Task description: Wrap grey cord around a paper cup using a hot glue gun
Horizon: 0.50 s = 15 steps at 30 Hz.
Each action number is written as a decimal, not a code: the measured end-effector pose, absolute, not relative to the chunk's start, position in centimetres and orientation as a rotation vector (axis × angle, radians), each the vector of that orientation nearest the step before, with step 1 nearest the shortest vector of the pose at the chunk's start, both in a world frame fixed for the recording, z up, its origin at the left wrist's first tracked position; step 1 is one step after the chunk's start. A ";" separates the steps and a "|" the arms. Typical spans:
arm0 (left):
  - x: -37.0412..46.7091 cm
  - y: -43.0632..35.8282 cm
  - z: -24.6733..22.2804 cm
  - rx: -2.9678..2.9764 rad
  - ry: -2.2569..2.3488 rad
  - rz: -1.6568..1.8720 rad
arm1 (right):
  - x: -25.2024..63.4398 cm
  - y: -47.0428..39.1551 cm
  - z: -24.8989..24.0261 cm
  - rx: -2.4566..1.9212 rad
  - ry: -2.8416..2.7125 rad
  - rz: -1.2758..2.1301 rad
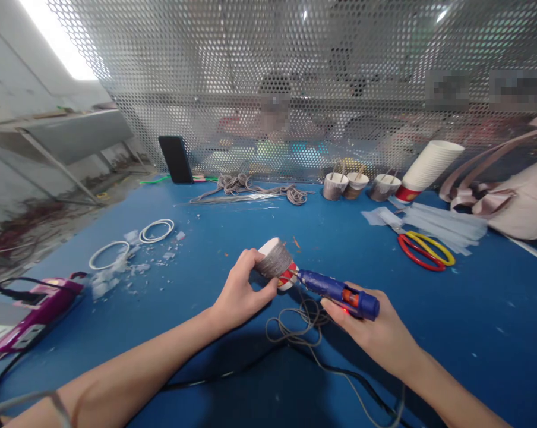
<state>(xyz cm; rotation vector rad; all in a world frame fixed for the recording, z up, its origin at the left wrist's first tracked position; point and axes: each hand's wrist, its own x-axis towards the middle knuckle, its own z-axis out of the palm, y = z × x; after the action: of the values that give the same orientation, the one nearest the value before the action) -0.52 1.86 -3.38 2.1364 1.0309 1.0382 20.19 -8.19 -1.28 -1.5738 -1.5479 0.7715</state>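
My left hand [244, 291] grips a small paper cup [275, 261] tilted on its side, its thumb and fingers on either side. Grey cord is wound around much of the cup, and a red printed band shows at its right end. My right hand [378, 330] is closed around a blue glue gun [335, 291], whose nozzle points left and meets or nearly meets the red part of the cup. A small red light glows on the gun. Loose grey cord [302, 327] lies in loops on the table below the cup.
Scissors [424, 249], clear strips [451, 223], stacked cups [433, 166] and a pink bag [522, 196] are right. Along the back stand cord-wrapped cups [335, 185], a cord bundle [237, 185] and a phone [176, 159]. White rings [156, 230] and a purple power strip [41, 315] lie left.
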 end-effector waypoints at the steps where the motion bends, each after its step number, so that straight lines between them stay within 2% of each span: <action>1: -0.5 1.9 -3.4 2.134 1.024 1.043 | 20.3 -8.1 -1.2 -1.576 -1.540 0.767; 15: -0.6 2.0 -3.3 2.142 0.981 1.039 | 20.5 -7.9 -0.7 -1.590 -1.513 0.765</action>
<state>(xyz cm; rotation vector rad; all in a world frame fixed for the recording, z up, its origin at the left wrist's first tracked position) -0.62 1.99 -3.30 2.1416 0.9814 1.0386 20.55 -7.89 -0.67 -1.5902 -1.5127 0.7653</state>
